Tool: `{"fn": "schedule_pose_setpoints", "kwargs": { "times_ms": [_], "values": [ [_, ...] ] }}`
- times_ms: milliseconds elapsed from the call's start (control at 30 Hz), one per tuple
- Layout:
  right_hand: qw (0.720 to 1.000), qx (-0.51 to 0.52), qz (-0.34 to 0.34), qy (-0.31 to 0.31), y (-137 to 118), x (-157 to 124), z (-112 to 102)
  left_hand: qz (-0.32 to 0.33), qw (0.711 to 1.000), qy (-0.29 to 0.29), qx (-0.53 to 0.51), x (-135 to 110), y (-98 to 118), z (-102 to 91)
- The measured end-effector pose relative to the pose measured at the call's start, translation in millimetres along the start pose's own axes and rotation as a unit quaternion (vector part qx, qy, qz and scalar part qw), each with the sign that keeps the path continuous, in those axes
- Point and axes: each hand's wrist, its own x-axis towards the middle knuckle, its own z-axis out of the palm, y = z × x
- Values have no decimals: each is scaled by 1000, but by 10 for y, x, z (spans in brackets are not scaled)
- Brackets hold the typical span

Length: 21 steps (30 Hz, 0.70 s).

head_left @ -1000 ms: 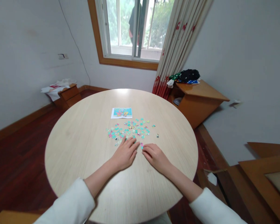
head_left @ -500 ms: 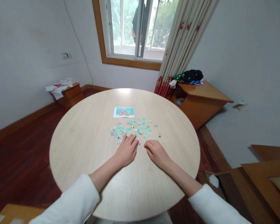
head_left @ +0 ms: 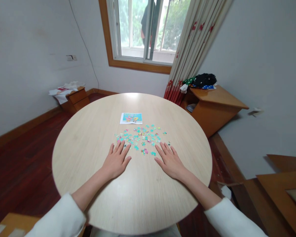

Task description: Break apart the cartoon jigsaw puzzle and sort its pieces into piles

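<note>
Many small jigsaw puzzle pieces [head_left: 143, 144], mostly turquoise with some pink and yellow, lie scattered across the middle of a round pale wooden table [head_left: 88, 138]. My left hand [head_left: 115, 161] is spread flat at the near left side of the pieces, its fingertips at their edge. On the right, my right hand [head_left: 170, 160] also lies with fingers apart, close to a turquoise piece [head_left: 153, 153]. Between the hands sits a small pink and multicoloured cluster [head_left: 144, 151]. Beyond the pieces lies a picture card [head_left: 131, 118] with cartoon figures on a blue ground. Neither hand holds anything.
A wooden cabinet [head_left: 212, 108] with cloths [head_left: 203, 80] on top stands behind the table at right, beside a curtain [head_left: 189, 49]. A small drawer unit [head_left: 76, 100] with white papers or cloth stands at back left. A window [head_left: 143, 29] is ahead.
My left hand has moved left, away from the middle, and its fingers have spread. My right hand has opened from a curled shape. The pink cluster and a turquoise piece now show between them.
</note>
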Motion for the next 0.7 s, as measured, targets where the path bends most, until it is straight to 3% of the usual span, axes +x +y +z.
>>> {"fn": "schedule_pose_setpoints", "kwargs": {
  "times_ms": [167,367,567,700],
  "values": [
    [999,0,-4,42,-46,52,-1,12,1000,13,-9,-123,-28,-4],
    [998,7,-58,-3,-79,34,-44,19,1000,-9,-16,-169,-27,-40],
    [996,-1,-63,61,-128,253,-85,-34,999,-12,-26,255,8,-132],
    [1000,3,-12,1,-155,531,-109,-53,998,-16,-20,556,29,-96]
  ]
}}
